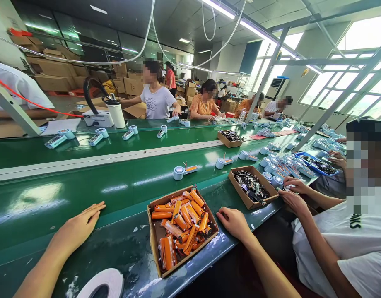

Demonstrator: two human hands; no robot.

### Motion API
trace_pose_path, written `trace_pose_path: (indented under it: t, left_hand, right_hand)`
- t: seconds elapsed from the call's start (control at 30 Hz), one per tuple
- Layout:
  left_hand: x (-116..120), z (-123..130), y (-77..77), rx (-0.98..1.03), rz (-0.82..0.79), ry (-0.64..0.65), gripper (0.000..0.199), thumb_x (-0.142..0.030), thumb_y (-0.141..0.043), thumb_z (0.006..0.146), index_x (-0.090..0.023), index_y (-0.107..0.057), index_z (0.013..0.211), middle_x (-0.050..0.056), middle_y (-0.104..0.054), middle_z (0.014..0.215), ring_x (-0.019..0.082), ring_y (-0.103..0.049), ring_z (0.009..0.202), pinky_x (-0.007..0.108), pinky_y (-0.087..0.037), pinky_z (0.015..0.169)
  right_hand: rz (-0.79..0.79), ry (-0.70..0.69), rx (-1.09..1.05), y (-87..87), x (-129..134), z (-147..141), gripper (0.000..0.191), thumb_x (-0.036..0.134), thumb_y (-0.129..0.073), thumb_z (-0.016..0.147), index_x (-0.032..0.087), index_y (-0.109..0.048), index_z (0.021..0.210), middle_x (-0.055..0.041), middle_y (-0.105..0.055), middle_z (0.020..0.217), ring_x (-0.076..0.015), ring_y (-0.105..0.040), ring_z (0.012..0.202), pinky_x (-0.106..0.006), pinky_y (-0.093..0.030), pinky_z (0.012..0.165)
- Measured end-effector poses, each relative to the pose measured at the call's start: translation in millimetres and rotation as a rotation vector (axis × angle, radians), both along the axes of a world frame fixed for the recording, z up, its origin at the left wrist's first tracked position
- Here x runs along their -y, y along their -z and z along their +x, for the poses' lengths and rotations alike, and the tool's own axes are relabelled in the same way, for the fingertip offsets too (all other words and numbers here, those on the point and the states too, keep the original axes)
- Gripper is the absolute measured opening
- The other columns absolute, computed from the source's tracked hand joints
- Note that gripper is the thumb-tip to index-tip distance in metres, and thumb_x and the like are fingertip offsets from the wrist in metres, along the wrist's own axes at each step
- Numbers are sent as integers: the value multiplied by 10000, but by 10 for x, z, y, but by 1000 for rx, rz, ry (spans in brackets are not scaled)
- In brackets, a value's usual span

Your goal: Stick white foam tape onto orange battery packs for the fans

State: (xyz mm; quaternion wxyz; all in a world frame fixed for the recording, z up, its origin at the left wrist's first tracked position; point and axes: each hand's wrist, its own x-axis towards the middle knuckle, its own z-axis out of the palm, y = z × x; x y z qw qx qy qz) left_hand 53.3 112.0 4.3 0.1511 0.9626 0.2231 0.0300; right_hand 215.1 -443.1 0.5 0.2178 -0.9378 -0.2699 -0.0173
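Note:
My left hand (80,227) lies flat at the near edge of the green conveyor belt (94,207), its fingers stretched out and nothing in it. My right hand (235,223) rests on the bench just right of a cardboard box (152,244), fingers loosely bent, with no object visible in it. Orange-wrapped cylindrical battery packs (186,213) with thin wires fill that box. Below, between my arms, a white ring-shaped roll of tape (114,281) is cut off by the picture's lower edge. Beyond the box, a light-blue round-headed housing (179,173) with an orange battery sits on the belt.
Another cardboard box (255,203) holds small dark parts. Beside it, a co-worker's hands (294,196) work near piled blue housings (280,163). A blue tray (317,163) stands farther right. Across the belt, several people sit along a second line. A metal post (274,78) rises at right.

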Motion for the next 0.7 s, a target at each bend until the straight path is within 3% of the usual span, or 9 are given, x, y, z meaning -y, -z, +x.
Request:
trace_pose_path:
  t: [0.4,0.7]
  left_hand:
    - [80,-17,-83,0,17,1,626,-426,-256,1025,-201,-663,1445,45,-562,1553,331,-637,1359,504,-549,1098]
    - [89,6,-49,-78,-16,-7,684,-452,-195,1017,-206,-590,1519,21,-479,1631,338,-551,1450,540,-483,1163]
  right_hand:
    - [-8,-3,1,13,10,13,261,388,-533,1056,249,-698,909,6,-736,771,-174,-672,715,-289,-295,647]
    - [-15,1,-4,13,5,14,285,407,-514,1057,253,-714,925,0,-731,771,-175,-674,720,-294,-311,650]
